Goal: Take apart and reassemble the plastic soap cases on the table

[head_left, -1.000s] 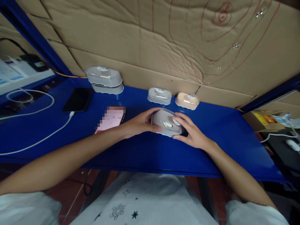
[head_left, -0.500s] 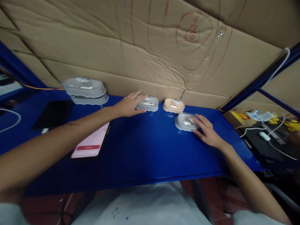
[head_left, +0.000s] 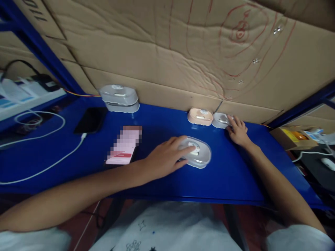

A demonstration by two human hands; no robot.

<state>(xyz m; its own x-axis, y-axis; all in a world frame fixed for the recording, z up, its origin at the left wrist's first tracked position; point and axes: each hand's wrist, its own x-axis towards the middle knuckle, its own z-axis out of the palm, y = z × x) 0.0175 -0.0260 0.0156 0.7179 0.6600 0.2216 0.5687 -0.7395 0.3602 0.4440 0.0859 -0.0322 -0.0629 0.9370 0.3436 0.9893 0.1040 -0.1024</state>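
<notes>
My left hand (head_left: pixel 167 156) holds the left end of a grey oval lidded container (head_left: pixel 200 161), its thumb at the near edge and the index finger lying across the clear lid. That container sits toward the front of the blue table. At the back, my right hand (head_left: pixel 238 130) grips the right end of a second grey lidded container (head_left: pixel 220 120), which stands beside a peach container (head_left: pixel 200 116) along the cardboard. Fingers of the right hand cover part of its lid.
Two stacked grey containers (head_left: pixel 119 97) stand at the back left. A lit phone (head_left: pixel 125 143) and a dark phone (head_left: pixel 91 120) on a white cable (head_left: pixel 65 162) lie on the table (head_left: pixel 154 120). A cardboard panel (head_left: pixel 131 66) rises behind; a small box (head_left: pixel 293 137) is at right.
My left hand has brought its grey container forward from the back. My right hand has pushed the other grey container back beside the peach one. The camera view has shifted left.
</notes>
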